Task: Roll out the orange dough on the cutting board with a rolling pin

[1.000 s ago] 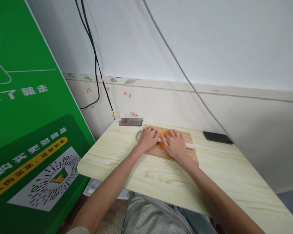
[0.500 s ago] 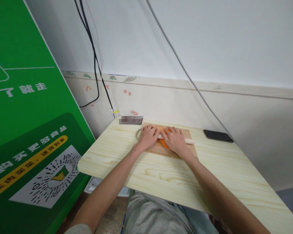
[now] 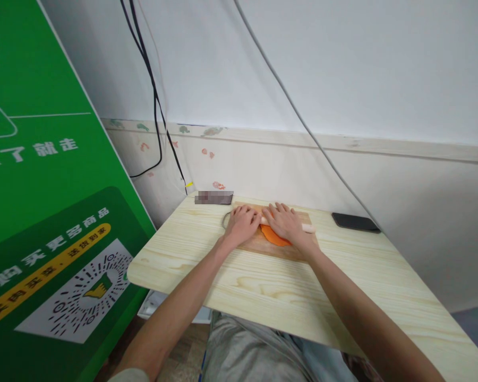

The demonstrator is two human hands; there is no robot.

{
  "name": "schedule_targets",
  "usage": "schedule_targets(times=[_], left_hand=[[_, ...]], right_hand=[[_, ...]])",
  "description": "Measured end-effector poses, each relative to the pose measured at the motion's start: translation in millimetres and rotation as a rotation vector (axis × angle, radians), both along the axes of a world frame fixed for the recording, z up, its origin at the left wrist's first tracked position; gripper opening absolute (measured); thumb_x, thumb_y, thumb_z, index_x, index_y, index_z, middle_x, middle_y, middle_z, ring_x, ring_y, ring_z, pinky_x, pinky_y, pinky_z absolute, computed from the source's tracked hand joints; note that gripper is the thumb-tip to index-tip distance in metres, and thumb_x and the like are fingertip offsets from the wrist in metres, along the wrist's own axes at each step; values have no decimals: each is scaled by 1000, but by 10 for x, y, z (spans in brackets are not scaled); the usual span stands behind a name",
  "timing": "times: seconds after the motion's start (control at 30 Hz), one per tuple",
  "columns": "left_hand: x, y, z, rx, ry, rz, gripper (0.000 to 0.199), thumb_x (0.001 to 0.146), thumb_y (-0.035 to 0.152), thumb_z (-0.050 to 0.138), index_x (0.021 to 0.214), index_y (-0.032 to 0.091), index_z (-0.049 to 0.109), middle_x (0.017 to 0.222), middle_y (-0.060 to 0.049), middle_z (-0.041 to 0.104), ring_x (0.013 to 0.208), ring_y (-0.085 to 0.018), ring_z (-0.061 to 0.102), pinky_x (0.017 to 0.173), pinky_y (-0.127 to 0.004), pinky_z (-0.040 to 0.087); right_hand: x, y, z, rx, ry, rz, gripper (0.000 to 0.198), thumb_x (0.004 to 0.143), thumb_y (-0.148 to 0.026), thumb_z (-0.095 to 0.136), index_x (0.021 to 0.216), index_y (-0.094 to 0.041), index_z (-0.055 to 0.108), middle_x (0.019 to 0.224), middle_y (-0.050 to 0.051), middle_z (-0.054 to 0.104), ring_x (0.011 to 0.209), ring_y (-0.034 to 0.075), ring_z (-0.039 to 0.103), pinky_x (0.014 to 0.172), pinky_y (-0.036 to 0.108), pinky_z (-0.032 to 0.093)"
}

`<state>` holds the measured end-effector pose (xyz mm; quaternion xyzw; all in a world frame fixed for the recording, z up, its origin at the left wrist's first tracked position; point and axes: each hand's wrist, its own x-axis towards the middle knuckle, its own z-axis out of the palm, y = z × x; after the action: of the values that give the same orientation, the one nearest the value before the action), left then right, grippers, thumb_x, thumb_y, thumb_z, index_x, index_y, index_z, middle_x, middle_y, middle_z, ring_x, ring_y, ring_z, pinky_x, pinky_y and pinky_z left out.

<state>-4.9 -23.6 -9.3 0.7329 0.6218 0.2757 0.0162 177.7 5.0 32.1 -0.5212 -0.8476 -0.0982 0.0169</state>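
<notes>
A pale rolling pin (image 3: 308, 228) lies across a wooden board (image 3: 249, 245), over a flat orange sheet (image 3: 276, 236) that looks like dough or clay. My left hand (image 3: 242, 223) is bent over the pin's left part and hides that end. Over its right part rests my right hand (image 3: 283, 222), with the fingers wrapping forward across it. The pin's right tip sticks out beyond this hand. Most of the orange sheet shows on the near side of the pin, between my hands; its far part is covered.
A black phone (image 3: 356, 222) lies on the table (image 3: 239, 281) at the right. At the back left is a dark flat object (image 3: 214, 198), partly blurred out. A thin ring (image 3: 224, 220) shows left of the board. A green sign (image 3: 35, 185) stands left; cables (image 3: 153, 85) hang by the wall.
The rolling pin and my right hand have moved slightly away from me. More of the orange sheet now shows on the near side. My left hand has hardly moved.
</notes>
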Motion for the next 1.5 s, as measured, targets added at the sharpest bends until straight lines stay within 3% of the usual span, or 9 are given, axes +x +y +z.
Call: schedule_targets(times=[0.2, 0.43, 0.6, 0.87, 1.0, 1.23, 1.5], left_hand=[[2, -20, 24, -5, -18, -7, 35, 114, 39, 47, 108, 24, 78, 123, -8, 75, 122, -26, 64, 112, -44, 46], [-6, -7, 17, -5, -3, 10, 37, 115, 38, 44, 108, 24, 78, 122, -9, 74, 120, -26, 64, 110, -43, 47], [-4, -3, 13, -6, 12, 17, 37, 115, 37, 43, 108, 23, 77, 124, -9, 74, 121, -26, 64, 109, -44, 47], [-7, -23, 39, -10, 4, -6, 37, 115, 37, 45, 108, 23, 78, 122, -8, 75, 120, -26, 64, 109, -44, 47], [-4, -23, 34, -2, -1, -3, 36, 114, 37, 45, 108, 24, 78, 122, -8, 75, 120, -26, 65, 110, -43, 47], [-1, -5, 16, 3, 17, 12, 37, 115, 37, 44, 109, 23, 78, 123, -9, 75, 121, -27, 64, 110, -44, 46], [1, -26, 40, -18, -17, -9, 34, 113, 39, 48, 110, 24, 78, 124, -8, 75, 123, -26, 64, 112, -44, 46]], right_hand=[[102, -312, -178, 105, 57, 62, 66, 117, -40, 23, 161, -1, 52, 169, 29, 50, 158, 35, 46, 127, 51, 35], [72, -192, -105, 40, 16, 59, 57, 117, -33, 23, 154, -13, 62, 168, 21, 55, 155, 34, 47, 123, 51, 38], [22, -38, -19, -16, -8, 35, 54, 117, -30, 22, 149, -14, 64, 162, 19, 60, 149, 32, 53, 119, 48, 42], [52, -337, -181, 137, 77, 35, 60, 116, -32, 25, 160, -6, 56, 166, 24, 55, 156, 36, 48, 125, 50, 35], [44, -346, -154, 143, 69, 39, 59, 116, -32, 24, 155, -7, 60, 164, 23, 58, 153, 35, 49, 123, 48, 38], [-15, -125, 46, 26, -19, 29, 51, 116, -29, 25, 133, -14, 71, 147, 20, 69, 135, 31, 58, 109, 42, 44], [23, -445, -131, 153, 98, 24, 61, 116, -34, 23, 155, -3, 59, 163, 26, 58, 150, 37, 51, 123, 47, 36]])
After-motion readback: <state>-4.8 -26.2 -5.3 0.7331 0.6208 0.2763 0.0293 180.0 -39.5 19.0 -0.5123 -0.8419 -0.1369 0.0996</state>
